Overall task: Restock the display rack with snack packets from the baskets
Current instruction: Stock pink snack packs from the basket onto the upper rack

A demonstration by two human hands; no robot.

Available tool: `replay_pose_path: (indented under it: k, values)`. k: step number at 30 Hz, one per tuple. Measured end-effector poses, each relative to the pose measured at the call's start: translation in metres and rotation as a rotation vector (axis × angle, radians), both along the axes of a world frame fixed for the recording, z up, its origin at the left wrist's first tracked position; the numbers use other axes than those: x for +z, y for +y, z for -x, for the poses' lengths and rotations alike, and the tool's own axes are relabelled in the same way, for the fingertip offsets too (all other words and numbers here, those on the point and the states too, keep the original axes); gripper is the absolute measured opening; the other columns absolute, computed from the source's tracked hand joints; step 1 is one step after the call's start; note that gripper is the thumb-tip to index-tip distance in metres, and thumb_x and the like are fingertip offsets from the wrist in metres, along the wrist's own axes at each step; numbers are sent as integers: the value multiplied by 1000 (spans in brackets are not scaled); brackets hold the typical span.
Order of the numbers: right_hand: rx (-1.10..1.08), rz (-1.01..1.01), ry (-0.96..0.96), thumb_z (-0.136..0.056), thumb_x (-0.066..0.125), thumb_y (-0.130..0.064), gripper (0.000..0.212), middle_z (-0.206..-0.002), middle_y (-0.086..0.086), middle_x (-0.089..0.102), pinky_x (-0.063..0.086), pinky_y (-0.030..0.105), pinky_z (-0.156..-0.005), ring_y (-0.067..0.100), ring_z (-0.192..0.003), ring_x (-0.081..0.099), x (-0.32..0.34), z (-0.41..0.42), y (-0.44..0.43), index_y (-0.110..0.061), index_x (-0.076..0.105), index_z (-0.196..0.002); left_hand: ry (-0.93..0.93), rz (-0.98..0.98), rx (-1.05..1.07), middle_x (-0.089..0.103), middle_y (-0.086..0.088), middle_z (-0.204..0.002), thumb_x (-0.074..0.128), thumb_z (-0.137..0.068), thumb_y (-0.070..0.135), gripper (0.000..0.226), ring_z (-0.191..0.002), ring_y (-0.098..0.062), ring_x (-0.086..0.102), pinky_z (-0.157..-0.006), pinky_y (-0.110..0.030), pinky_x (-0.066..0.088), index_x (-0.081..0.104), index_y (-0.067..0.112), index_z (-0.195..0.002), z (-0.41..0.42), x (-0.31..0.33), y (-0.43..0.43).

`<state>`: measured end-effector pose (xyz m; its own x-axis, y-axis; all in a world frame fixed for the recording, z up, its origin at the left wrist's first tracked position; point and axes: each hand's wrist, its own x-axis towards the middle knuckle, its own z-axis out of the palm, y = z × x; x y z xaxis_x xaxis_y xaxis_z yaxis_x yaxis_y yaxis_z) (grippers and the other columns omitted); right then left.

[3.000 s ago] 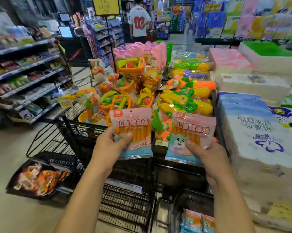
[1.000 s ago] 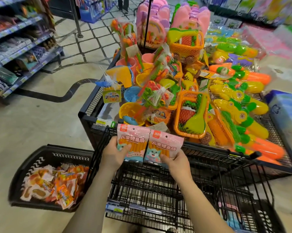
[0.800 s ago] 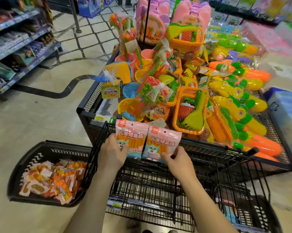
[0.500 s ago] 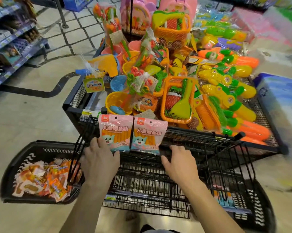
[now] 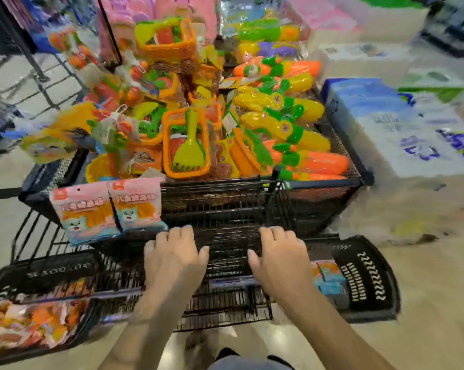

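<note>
The mesh bin (image 5: 359, 177) takes up most of the view and is heaped with plastic toys, a yellow rake (image 5: 189, 145) lying near its front edge. Wrapped tissue packs (image 5: 385, 124) are stacked just beside it on the right. The black wire display rack (image 5: 225, 204) stands against the bin's front.

Two black baskets sit on the floor at the rack's foot. The left basket (image 5: 38, 271) holds orange snack packets (image 5: 30, 324); the right basket (image 5: 369, 279) holds blue and pink packets (image 5: 329, 279). Motion blur hides the print on both.

Two pink snack packets are in place at the rack's upper left, side by side and edges touching: left packet (image 5: 84, 214), right packet (image 5: 137, 204).

The left hand (image 5: 175, 260) and right hand (image 5: 279, 260) are palm down over the middle of the rack, apart from the packets. Fingers are loosely bent and hold nothing — contact with the wire cannot be determined.
</note>
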<state>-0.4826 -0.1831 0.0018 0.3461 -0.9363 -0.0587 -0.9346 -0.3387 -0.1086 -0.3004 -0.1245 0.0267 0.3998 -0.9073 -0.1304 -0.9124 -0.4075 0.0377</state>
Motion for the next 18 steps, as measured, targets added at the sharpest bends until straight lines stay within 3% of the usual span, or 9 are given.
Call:
replay_pose_path:
  k: [2, 5, 7, 9, 11, 13, 15, 18]
  values:
    - [-29, 23, -50, -78, 60, -47, 49, -100, 10, 70, 55, 43, -71, 34, -86, 66, 2, 46, 3, -12, 70, -111, 2, -9, -50, 58, 1, -138, 45, -99, 60, 61, -128, -23, 53, -105, -41, 43, 44, 23, -148, 50, 4, -3]
    - [-85, 23, -40, -73, 55, -48, 51, -95, 9, 69, 54, 42, -68, 34, -80, 66, 7, 118, 7, -12, 71, -105, -1, -26, -131, 49, 6, -148, 40, -101, 62, 65, -137, -20, 45, -112, -38, 38, 34, 26, -154, 126, 8, -6]
    - [-121, 13, -12, -78, 55, -49, 52, -103, 9, 68, 53, 43, -74, 34, -88, 66, 14, 163, 9, -13, 68, -112, 19, -28, -178, 51, 8, -147, 43, -100, 63, 64, -137, -19, 47, -111, -38, 39, 37, 28, -153, 172, 11, -9]
    - [-178, -64, 25, -91, 51, -51, 52, -123, 6, 62, 47, 43, -91, 31, -109, 60, 19, 205, 12, -18, 57, -131, 53, -49, -223, 54, 8, -144, 45, -100, 61, 61, -135, -19, 49, -109, -38, 41, 41, 28, -150, 212, 10, -11]
    - [-227, -74, 3, -95, 52, -51, 52, -127, 6, 59, 45, 43, -96, 30, -115, 57, 18, 243, 14, -18, 53, -135, 58, -89, -272, 59, 6, -137, 49, -100, 58, 57, -128, -23, 54, -103, -39, 45, 48, 25, -146, 245, 10, -13]
    - [-277, -59, -41, -91, 61, -42, 43, -113, 11, 64, 50, 46, -87, 35, -102, 62, 14, 273, 13, -13, 63, -122, 58, -81, -327, 65, 1, -130, 54, -98, 54, 54, -120, -27, 60, -96, -42, 49, 55, 20, -140, 271, 7, -17]
    - [-346, -45, -26, -81, 66, -37, 39, -97, 13, 67, 53, 45, -74, 36, -85, 64, 3, 298, 8, -9, 70, -107, 60, -104, -366, 62, 2, -133, 51, -99, 55, 54, -124, -27, 57, -99, -41, 48, 53, 21, -141, 292, 2, -27]
    - [-361, -92, 46, -82, 69, -42, 44, -103, 10, 68, 54, 43, -77, 33, -89, 65, -11, 321, -3, -12, 69, -115, 68, -151, -415, 56, 3, -141, 46, -100, 58, 55, -132, -24, 51, -106, -40, 43, 46, 25, -145, 318, -10, -54]
